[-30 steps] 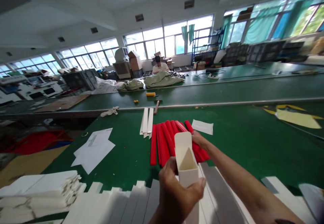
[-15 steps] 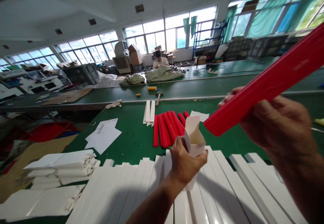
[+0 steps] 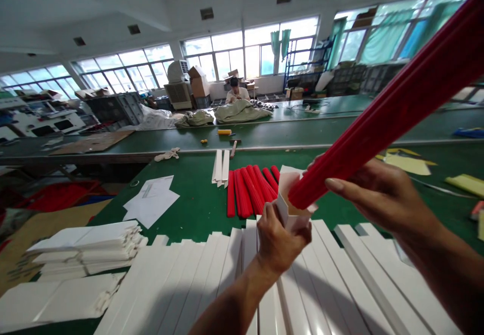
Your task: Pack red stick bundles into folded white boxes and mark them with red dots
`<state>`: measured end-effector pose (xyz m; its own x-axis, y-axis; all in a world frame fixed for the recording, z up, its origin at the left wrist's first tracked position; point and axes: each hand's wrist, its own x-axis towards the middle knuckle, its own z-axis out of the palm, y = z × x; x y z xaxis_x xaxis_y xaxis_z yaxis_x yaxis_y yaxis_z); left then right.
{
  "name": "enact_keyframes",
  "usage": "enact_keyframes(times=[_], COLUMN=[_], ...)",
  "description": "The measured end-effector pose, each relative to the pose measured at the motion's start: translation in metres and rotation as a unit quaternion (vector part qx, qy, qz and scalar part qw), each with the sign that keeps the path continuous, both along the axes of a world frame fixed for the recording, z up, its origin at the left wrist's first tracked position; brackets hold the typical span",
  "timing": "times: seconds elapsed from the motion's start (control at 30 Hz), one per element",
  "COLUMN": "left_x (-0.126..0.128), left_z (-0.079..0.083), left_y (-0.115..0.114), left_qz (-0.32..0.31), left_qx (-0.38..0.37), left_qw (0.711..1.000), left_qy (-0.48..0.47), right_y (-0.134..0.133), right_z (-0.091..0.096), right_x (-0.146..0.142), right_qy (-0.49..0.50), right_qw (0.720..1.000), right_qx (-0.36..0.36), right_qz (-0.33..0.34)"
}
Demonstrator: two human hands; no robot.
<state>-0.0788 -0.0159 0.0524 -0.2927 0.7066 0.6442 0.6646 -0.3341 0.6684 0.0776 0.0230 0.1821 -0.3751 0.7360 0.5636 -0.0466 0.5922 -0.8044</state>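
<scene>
My left hand (image 3: 282,239) is wrapped round a narrow white cardboard box (image 3: 298,222), whose open top end faces up with its flap raised. In my right hand (image 3: 372,186) is a long red ribbed roll (image 3: 378,123), slanting up to the right and out of view. Its lower end sits at the box's mouth, just inside the rim. Several more red rolls (image 3: 247,193) lie on the green table behind the box. Under my hands is a row of long white boxes (image 3: 196,284) laid side by side.
Bundles of flat white cartons (image 3: 86,244) are stacked at left, near paper sheets (image 3: 151,201). White strips (image 3: 220,167), a hammer (image 3: 234,147) and a yellow cylinder (image 3: 224,132) lie farther back. Another person (image 3: 237,93) sits behind the far table. Yellow pieces (image 3: 408,162) lie at right.
My right hand has brought the red roll left and down, and its lower end has gone from beside the box into the mouth. The left hand keeps its hold on the box.
</scene>
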Motion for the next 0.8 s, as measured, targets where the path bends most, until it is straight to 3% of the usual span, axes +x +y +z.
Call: enact_keyframes(times=[0.2,0.33,0.43,0.5,0.57,0.67,0.8], left_x=[-0.003,-0.001,-0.001,-0.003,-0.006,-0.011,-0.009], left_z=[-0.008,-0.014,-0.018,-0.020,-0.021,-0.021,-0.019], left_y=[0.004,0.004,0.004,0.003,0.003,0.004,0.005], left_qz=[-0.032,-0.016,-0.011,-0.014,-0.009,0.019,0.042], left_qx=[0.071,0.104,0.126,0.130,0.128,0.117,0.121], left_qw=[0.996,0.990,0.986,0.985,0.985,0.984,0.982], left_qy=[0.052,0.089,0.105,0.110,0.119,0.131,0.141], right_y=[-0.004,-0.001,0.000,-0.003,-0.009,-0.017,-0.019], right_z=[0.004,0.003,-0.006,-0.017,-0.033,-0.059,-0.086], right_x=[-0.010,-0.010,-0.013,-0.015,-0.017,-0.019,-0.027], right_qy=[0.002,-0.111,-0.228,-0.237,-0.188,-0.089,0.035], right_qw=[1.000,0.992,0.966,0.962,0.977,0.995,0.978], right_qx=[0.022,0.063,0.121,0.131,0.090,-0.030,-0.203], right_qz=[-0.001,0.019,-0.010,-0.035,-0.044,-0.037,-0.024])
